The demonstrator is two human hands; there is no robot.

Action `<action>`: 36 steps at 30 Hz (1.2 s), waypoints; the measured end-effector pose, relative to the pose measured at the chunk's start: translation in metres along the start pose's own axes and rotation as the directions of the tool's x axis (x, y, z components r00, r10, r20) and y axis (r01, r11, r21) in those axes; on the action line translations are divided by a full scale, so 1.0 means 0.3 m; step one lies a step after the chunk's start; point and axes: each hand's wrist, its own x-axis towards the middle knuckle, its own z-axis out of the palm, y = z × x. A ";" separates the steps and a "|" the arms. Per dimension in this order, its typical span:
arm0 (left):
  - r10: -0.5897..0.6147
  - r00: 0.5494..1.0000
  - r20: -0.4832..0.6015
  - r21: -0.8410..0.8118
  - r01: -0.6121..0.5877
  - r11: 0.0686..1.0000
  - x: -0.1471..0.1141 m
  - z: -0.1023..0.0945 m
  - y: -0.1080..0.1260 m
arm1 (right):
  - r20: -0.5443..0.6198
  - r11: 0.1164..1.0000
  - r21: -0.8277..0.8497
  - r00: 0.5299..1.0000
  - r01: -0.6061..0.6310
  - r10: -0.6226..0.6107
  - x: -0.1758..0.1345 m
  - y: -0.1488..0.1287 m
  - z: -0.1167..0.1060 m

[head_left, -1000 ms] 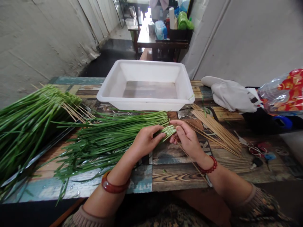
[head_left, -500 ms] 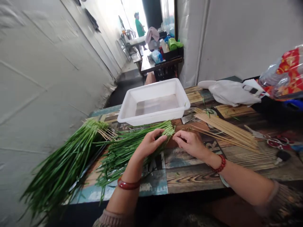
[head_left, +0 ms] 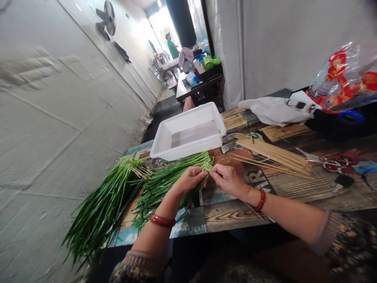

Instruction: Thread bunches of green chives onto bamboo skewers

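A loose heap of garlic chives (head_left: 167, 177) lies in front of me, its pale cut ends pointing right. My left hand (head_left: 191, 180) rests at those ends, thumb and fingers closed on some stems. Right beside it, my right hand (head_left: 225, 179) pinches a thin bamboo skewer (head_left: 255, 211), whose far part sticks out below my wrist. The fingertips of both hands nearly meet, so the skewer's tip is hidden. Farther left, a second bunch of chives (head_left: 103, 208) has several skewers (head_left: 141, 171) through its pale ends, and its leaves hang over the table edge.
A white plastic tub (head_left: 188, 151) stands behind the chives. Loose bamboo skewers (head_left: 273, 155) lie to the right, near scissors (head_left: 309, 155) and keys (head_left: 334, 165). A white cap (head_left: 277, 110) and a red-printed plastic bag (head_left: 338, 78) are at the back right. A person (head_left: 172, 46) stands far off.
My right hand has come in closer to my left at the stem ends. A skewer now shows below my right wrist. The whole view has shifted slightly.
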 end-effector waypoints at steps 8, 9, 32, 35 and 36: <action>-0.014 0.999 0.051 0.187 0.004 0.982 -0.019 0.042 -0.013 | 0.315 0.870 0.327 0.911 -0.368 0.267 0.016 -0.005 -0.006; 0.011 0.998 0.055 0.218 -0.023 0.976 -0.018 0.048 -0.019 | 0.316 0.872 0.328 0.912 -0.364 0.262 0.018 -0.001 -0.006; 0.219 0.968 -0.125 0.800 -0.032 0.599 0.049 0.048 -0.091 | 0.588 0.939 0.137 0.789 -0.316 0.180 0.025 0.009 -0.067; 0.290 0.935 -0.202 0.687 -0.076 0.723 0.044 0.035 -0.098 | 0.519 0.928 0.145 0.825 -0.344 0.224 0.029 0.012 -0.056; 0.313 0.915 -0.253 0.619 -0.095 0.779 0.039 0.030 -0.098 | 0.476 0.926 0.158 0.848 -0.342 0.232 0.030 0.013 -0.051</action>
